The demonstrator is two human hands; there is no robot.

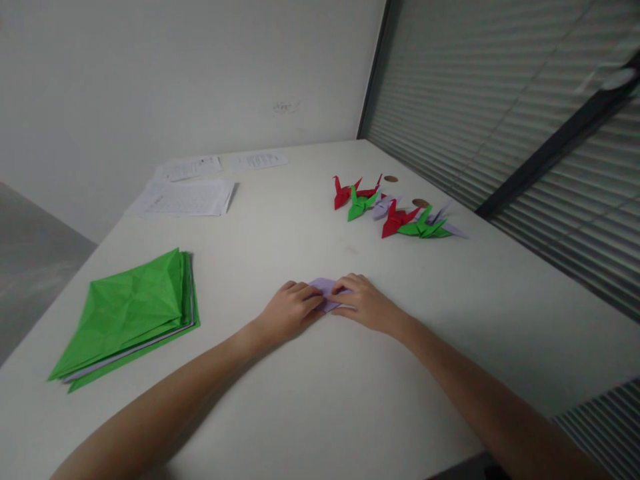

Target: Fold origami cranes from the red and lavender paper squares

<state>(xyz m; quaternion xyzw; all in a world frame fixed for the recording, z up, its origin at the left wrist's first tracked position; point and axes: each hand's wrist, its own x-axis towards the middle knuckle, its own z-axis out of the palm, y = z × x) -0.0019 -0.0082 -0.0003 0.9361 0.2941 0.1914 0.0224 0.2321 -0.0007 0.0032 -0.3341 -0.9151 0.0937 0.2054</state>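
A small piece of folded lilac origami paper (pixel 324 285) lies on the white table, partly hidden under my fingers. My left hand (pixel 294 307) is closed on its left side, with the fingertips pressed down at the middle. From the right, my right hand (pixel 361 301) pinches the same paper with thumb and fingers. The fingertips of both hands nearly meet over it. Exactly how the paper is folded cannot be made out.
Left of my arms lies a stack of creased green and lilac paper sheets (pixel 135 300). Several folded paper cranes, among them a green crane (pixel 425 227) and a red crane (pixel 395 219), stand at the back right. Printed sheets (pixel 193 198) lie at the back left. Window blinds (pixel 480 100) border the table's right side.
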